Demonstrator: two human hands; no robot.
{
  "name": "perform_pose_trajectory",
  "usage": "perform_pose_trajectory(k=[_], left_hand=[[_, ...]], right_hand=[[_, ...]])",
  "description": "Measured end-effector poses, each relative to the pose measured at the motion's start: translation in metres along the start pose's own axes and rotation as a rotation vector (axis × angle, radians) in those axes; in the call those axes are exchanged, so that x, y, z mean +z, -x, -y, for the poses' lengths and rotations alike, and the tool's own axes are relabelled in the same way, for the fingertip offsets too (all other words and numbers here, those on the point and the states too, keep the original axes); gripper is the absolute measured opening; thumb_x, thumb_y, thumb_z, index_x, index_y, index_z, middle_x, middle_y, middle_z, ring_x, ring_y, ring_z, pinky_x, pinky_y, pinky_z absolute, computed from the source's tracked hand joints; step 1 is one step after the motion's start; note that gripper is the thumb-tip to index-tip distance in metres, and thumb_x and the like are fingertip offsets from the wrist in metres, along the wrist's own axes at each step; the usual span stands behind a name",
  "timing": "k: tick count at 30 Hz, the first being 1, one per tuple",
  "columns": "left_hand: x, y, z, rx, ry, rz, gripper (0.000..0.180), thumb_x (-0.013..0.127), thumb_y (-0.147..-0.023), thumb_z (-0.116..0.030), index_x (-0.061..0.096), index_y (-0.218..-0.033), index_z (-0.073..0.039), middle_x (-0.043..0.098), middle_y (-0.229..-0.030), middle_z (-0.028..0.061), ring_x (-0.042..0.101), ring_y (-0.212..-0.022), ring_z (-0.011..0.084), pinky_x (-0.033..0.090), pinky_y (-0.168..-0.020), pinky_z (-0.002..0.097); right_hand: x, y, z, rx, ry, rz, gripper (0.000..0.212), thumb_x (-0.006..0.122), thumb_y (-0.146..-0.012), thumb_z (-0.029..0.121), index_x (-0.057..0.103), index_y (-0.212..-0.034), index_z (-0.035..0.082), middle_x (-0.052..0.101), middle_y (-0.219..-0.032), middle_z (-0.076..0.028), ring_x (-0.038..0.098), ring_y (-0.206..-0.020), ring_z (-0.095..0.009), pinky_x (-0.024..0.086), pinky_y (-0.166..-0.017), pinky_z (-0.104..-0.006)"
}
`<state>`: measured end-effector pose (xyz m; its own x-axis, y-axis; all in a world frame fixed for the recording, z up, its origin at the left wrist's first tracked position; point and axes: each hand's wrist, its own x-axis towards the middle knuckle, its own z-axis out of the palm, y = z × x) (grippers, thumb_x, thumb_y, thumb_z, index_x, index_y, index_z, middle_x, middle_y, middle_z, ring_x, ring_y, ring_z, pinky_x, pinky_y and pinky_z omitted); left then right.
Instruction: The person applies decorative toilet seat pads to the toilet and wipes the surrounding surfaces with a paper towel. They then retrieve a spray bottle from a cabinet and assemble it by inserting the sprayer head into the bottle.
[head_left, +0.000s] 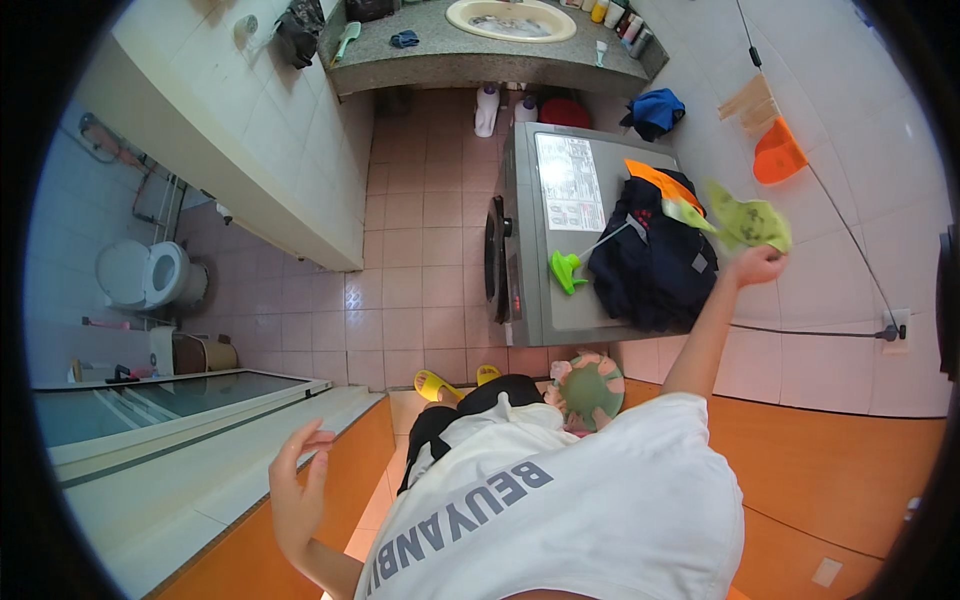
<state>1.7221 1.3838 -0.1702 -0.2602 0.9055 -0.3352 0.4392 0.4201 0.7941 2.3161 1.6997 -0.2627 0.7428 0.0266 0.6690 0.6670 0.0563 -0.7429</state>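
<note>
My right hand [759, 266] is closed on a yellow-green cloth [748, 218] with dark marks, held beside the wall at the right edge of the grey washing machine [560, 318]. The cloth is slightly blurred. A dark navy garment [655, 270] lies heaped on the machine top, with an orange cloth [660, 183] and a paler green piece at its far end. A bright green plastic thing with a thin stem [567, 271] rests against the garment's left side. My left hand [299, 490] hangs at the lower left, holding nothing, fingers loosely bent and apart.
The machine's round door [496, 260] stands out on its left. Beyond is a stone counter [420, 65] with a basin [510, 20]; white bottles [487, 108] stand below. A stool [588, 390] is near my legs. A cord and orange cloth [779, 152] hang on the right wall.
</note>
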Motion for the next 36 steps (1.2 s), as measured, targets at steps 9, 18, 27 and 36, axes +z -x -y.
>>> perform_pose_trajectory(k=[9, 18, 27, 36], left_hand=[[-0.024, -0.041, 0.030, 0.183, 0.090, 0.106, 0.044, 0.060, -0.085, -0.008, 0.052, -0.127, 0.000, 0.063, -0.113, 0.0172, 0.060, -0.105, 0.0290, 0.045, -0.093, 0.0364], [-0.052, -0.076, 0.074, 0.080, 0.393, -0.217, 0.066, 0.068, -0.083, -0.014, 0.034, -0.140, -0.006, 0.051, -0.127, 0.0199, 0.053, -0.114, 0.0344, 0.044, -0.094, 0.0391], [-0.118, -0.148, 0.130, -0.185, 0.493, -0.688, 0.021, 0.053, -0.090, -0.006, 0.058, -0.109, 0.001, 0.059, -0.099, 0.0195, 0.057, -0.092, 0.0350, 0.045, -0.080, 0.0373], [-0.206, -0.249, 0.170, -0.181, 0.239, -0.907, 0.021, 0.050, -0.086, -0.001, 0.057, -0.105, 0.002, 0.054, -0.091, 0.0161, 0.049, -0.087, 0.0334, 0.040, -0.079, 0.0389]], right_hand=[[-0.055, 0.219, 0.239, -0.133, -0.435, 1.139, 0.014, 0.068, -0.083, 0.013, 0.058, -0.082, 0.003, 0.051, -0.068, 0.000, 0.047, -0.062, -0.007, 0.037, -0.055, -0.0230], [-0.118, 0.456, 0.404, 0.255, -1.026, 2.314, 0.023, 0.070, -0.075, 0.004, 0.063, -0.097, 0.001, 0.066, -0.087, -0.006, 0.061, -0.076, -0.011, 0.049, -0.067, -0.0275], [-0.002, 0.602, 0.480, 0.675, -0.714, 3.240, 0.036, 0.071, -0.082, 0.007, 0.056, -0.114, 0.003, 0.062, -0.096, -0.001, 0.059, -0.080, -0.008, 0.048, -0.062, -0.0223], [0.094, 0.714, 0.585, 0.570, -0.509, 3.573, 0.039, 0.067, -0.079, -0.001, 0.055, -0.116, 0.003, 0.061, -0.105, -0.002, 0.059, -0.092, -0.011, 0.050, -0.075, -0.0263]])
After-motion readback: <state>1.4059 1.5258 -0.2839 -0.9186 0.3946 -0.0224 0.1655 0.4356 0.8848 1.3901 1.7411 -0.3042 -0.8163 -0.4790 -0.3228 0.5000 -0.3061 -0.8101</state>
